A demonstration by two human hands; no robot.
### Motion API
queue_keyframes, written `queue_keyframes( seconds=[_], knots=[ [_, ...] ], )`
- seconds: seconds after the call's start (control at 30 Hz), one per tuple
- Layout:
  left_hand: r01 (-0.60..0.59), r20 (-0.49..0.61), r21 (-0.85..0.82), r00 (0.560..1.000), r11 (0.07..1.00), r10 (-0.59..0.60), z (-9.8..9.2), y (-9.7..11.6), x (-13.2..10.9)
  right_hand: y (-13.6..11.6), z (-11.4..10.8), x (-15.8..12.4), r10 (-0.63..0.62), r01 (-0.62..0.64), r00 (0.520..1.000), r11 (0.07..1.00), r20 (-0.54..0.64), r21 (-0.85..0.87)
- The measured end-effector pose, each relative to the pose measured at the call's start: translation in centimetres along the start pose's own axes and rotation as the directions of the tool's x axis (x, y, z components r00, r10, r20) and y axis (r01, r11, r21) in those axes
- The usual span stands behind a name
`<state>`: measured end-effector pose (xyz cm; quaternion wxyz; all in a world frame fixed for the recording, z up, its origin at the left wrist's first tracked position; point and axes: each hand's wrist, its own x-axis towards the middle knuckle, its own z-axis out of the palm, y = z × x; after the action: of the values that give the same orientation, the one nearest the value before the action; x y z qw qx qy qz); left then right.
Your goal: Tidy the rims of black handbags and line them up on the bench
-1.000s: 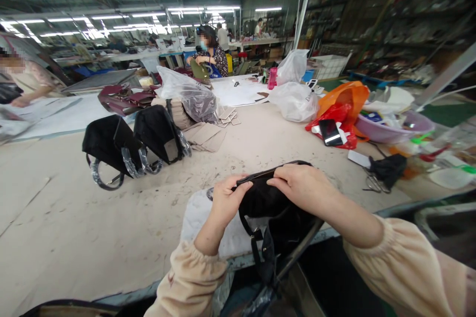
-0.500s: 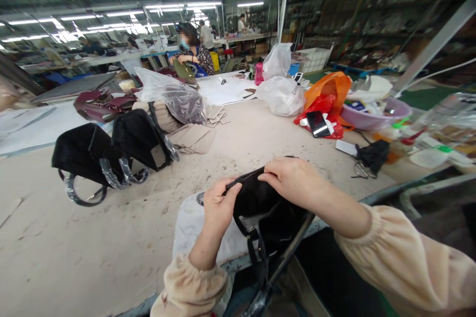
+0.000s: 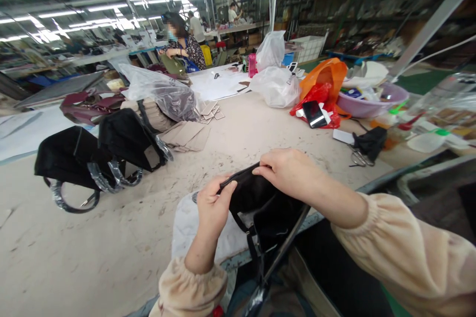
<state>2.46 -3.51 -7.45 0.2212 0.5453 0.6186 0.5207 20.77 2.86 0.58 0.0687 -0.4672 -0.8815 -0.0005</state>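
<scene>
A black handbag (image 3: 266, 210) rests against the near edge of the worktable (image 3: 111, 252), partly over a white padded sheet (image 3: 189, 230). My left hand (image 3: 212, 205) pinches the left end of the bag's top rim. My right hand (image 3: 288, 171) is closed over the same rim further right, its fingers curled on the edge. The bag's strap and a plastic-wrapped handle (image 3: 273, 262) hang down below the table edge. Both arms wear beige sleeves.
Two more black handbags (image 3: 74, 156) (image 3: 128, 136) with wrapped handles stand at the left. Behind them are tan cut pieces (image 3: 188, 134), plastic bags (image 3: 277, 86), a phone (image 3: 311, 114) on a red bag, a purple basin (image 3: 368, 106) and scissors (image 3: 357, 158). A masked person (image 3: 180, 44) works at the far end.
The view has swung a little right and down, so everything sits further left. Both hands keep their grip on the bag's rim, which has tilted slightly with the left end lower.
</scene>
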Motion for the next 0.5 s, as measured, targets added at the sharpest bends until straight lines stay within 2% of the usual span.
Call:
queue_keyframes(
  seconds=[0.37, 0.5],
  knots=[
    [0.05, 0.024, -0.008, 0.998, 0.999, -0.05, -0.43, 0.23, 0.22, 0.29, 0.46, 0.36, 0.012, -0.012, 1.0, 1.0, -0.014, -0.002],
    [-0.012, 0.106, -0.001, 0.994, 1.0, 0.012, -0.5, 0.45, 0.72, 0.3, 0.46, 0.6, 0.018, -0.018, 1.0, 1.0, 0.009, 0.004]
  ],
)
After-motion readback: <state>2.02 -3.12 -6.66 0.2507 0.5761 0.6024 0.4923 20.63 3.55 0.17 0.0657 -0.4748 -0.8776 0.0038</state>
